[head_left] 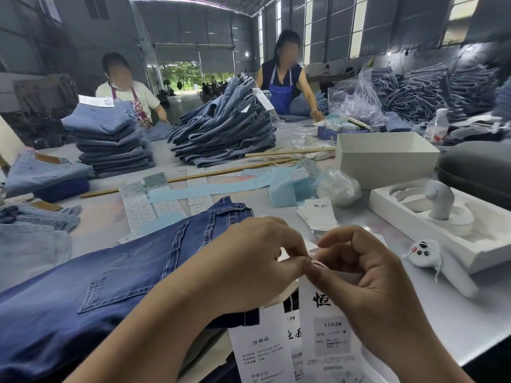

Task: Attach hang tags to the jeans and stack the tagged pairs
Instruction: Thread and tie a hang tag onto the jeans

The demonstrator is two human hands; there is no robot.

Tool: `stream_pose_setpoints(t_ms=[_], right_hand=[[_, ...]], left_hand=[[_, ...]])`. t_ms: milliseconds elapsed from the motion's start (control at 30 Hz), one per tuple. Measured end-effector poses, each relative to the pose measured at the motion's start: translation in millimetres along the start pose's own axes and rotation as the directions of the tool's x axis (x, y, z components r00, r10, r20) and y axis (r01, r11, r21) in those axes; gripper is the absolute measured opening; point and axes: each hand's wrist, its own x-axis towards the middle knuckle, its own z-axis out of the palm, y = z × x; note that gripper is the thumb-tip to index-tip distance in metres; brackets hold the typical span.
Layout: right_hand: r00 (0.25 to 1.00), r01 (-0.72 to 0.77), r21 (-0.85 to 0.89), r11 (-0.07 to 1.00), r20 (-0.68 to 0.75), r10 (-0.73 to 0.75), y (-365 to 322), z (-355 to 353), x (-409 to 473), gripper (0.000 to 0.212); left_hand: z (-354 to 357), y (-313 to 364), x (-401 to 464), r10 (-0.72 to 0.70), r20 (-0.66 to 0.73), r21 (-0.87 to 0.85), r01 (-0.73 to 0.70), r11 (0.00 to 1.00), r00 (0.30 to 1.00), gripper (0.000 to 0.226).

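A dark blue pair of jeans [110, 277] lies flat in front of me, back pocket up. My left hand [249, 261] and my right hand [367, 275] meet above its near edge, fingertips pinched together on the top of the white hang tags [326, 335]. The tags hang down from my fingers, printed with black characters and the number 1103. A thin white string shows by the tags. More loose hang tags [319, 214] lie on the table beyond my hands. Two stacks of folded jeans [110, 139] [226, 128] stand at the far side.
Strips of small labels [141, 208] and blue foam pieces [287, 186] lie mid-table. A white box [384, 158], a white moulded tray [448, 225] and a small toy [423, 252] sit at the right. Lighter jeans [33, 239] lie left. Two people work at the far side.
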Motion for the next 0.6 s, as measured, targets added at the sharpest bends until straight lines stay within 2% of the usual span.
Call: stream_pose_setpoints(t_ms=[467,533,600], right_hand=[[0.999,-0.046,-0.038,0.998,0.010,0.047,4.7,-13.2,16.0,0.025],[0.999,-0.048,-0.008,0.999,-0.014,0.048,5.3,-14.0,17.5,0.022],[0.999,-0.042,0.014,0.999,-0.031,0.043,5.6,-14.5,19.2,0.020]], left_hand=[[-3.6,-6.9,14.2,-0.058,-0.250,-0.115,0.030,0.993,0.966,0.019],[-5.2,-7.5,16.1,-0.063,-0.246,-0.165,0.023,0.986,0.967,0.021],[-6.7,-7.3,18.2,-0.062,-0.166,-0.231,0.022,0.973,0.984,0.027]])
